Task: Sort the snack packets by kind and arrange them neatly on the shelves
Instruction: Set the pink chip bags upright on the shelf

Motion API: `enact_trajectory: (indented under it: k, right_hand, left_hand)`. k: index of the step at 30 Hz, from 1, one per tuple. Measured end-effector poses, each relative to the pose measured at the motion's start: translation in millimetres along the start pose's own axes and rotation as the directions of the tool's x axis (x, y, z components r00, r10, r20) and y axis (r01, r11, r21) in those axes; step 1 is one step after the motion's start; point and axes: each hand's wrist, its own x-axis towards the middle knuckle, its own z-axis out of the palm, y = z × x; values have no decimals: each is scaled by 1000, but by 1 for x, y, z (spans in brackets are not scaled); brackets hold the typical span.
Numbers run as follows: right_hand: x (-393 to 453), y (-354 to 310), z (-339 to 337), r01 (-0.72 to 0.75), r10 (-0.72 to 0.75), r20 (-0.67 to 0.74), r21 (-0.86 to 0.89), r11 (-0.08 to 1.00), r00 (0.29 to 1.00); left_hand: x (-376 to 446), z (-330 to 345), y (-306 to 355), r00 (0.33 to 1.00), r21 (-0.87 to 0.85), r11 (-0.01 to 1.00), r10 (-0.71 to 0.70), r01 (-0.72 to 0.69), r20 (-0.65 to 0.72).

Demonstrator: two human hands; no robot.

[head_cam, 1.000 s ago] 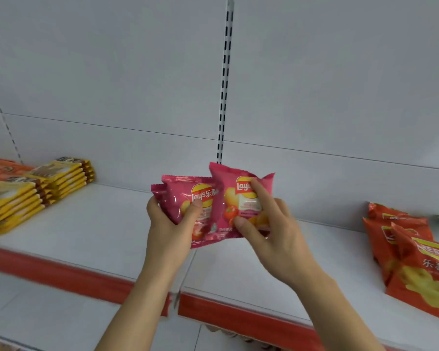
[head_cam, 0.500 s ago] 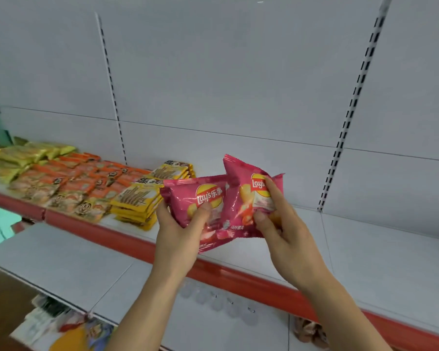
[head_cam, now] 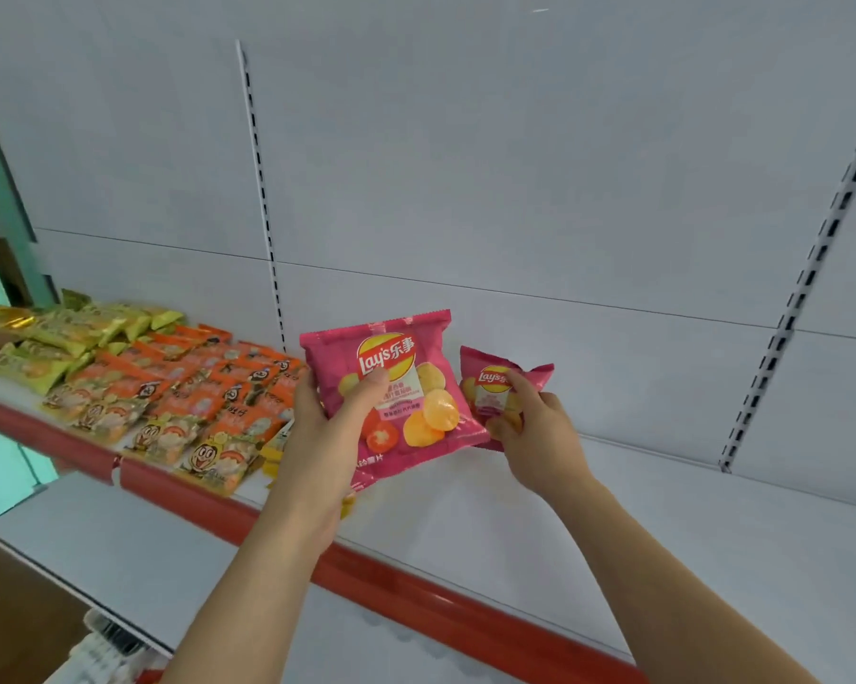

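Pink foil fills both our hands: the left hand (head_cam: 325,436) pinches the larger pink packet (head_cam: 396,387), thumb across its front, while the right hand (head_cam: 539,431) holds the smaller pink packet (head_cam: 497,387) by its lower edge, so each grip is closed on a packet. We hold them upright and apart over the bare stretch of the shelf (head_cam: 613,535), just right of the orange packets (head_cam: 209,392) and well clear of the green packets (head_cam: 70,333), probably so this kind starts its own group. Neither packet clearly rests on the shelf yet.
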Motion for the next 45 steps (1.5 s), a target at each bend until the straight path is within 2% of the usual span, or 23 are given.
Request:
enact_trajectory:
  k: [3,5,8,10,12,16,17,19,20,21,22,23,24,26,28,31,34,37,39,41,43,45]
  right_hand:
    - [16,8,20,-39,48,50,-180,983,998]
    - [20,12,25,-70,98,69,-332,941,993]
    - [22,13,25,-40,111,103,-530,847,988]
    - [20,9,22,-42,147,123,-608,793,981]
    - [16,2,21,-64,172,121,-607,792,978]
    - [6,-15,4,-168,244,63,-563,809,968]
    - [-2,-19,-1,-221,264,6,-530,819,964]
    - [-23,-24,-8,-228,181,-159,-359,905,970]
    - [-36,-29,-11,-222,168,-265,-191,956,950]
    - [-49,-41,-14,-222,231,-347,65,973,909]
    - [-63,-57,-17,-184,312,-363,347,920,878]
    - [-74,-72,-20,-130,352,-334,537,834,875]
    - [-84,-86,-22,-81,312,-293,599,797,904]
    - [-98,-103,-21,-45,183,-216,520,853,959]
    - [-101,-105,-15,-55,172,-245,421,905,954]
    - [-103,-99,-14,-53,256,-332,513,857,908]
    - [-105,-95,-22,-1,258,-370,570,821,892]
    - [-97,-91,-31,68,281,-463,606,793,841]
    - [-86,-90,-29,88,310,-439,682,726,843]
    - [-78,-88,-22,83,290,-462,633,769,838]
    - [-72,-79,-20,69,306,-542,564,823,782]
    - [-68,-60,-22,-25,347,-576,492,870,740]
  left_hand:
    - [8,5,-8,996,21,999,-44,42,79]
    - [12,10,-13,988,27,998,-68,65,139]
    - [24,9,-12,979,7,998,-64,64,194]
    - [34,7,-11,970,6,998,-58,58,234]
    - [41,4,-10,958,7,999,-52,52,281]
    - [46,0,-11,925,17,999,-53,51,376]
    - [47,0,-12,918,16,999,-53,51,394]
    - [47,1,-12,906,10,999,-42,42,421]
    - [48,1,-13,903,11,999,-41,40,428]
    - [48,2,-14,899,10,999,-45,45,436]
    - [48,3,-15,893,7,999,-49,51,448]
    - [47,5,-16,884,11,999,-52,53,464]
    - [45,6,-18,877,26,999,-51,44,478]
    - [42,9,-23,865,54,999,-35,10,500]
    - [38,10,-25,854,48,999,-35,12,519]
    - [35,8,-26,853,19,998,-64,64,518]
    - [36,5,-27,870,31,1000,-17,3,492]
    - [39,1,-20,912,87,990,66,-110,406]
    - [43,-1,-16,929,130,980,97,-152,358]
    - [46,-5,-14,949,185,962,146,-202,281]
    - [50,-14,-11,958,235,936,225,-263,179]
    - [58,-27,-11,966,226,939,245,-258,84]
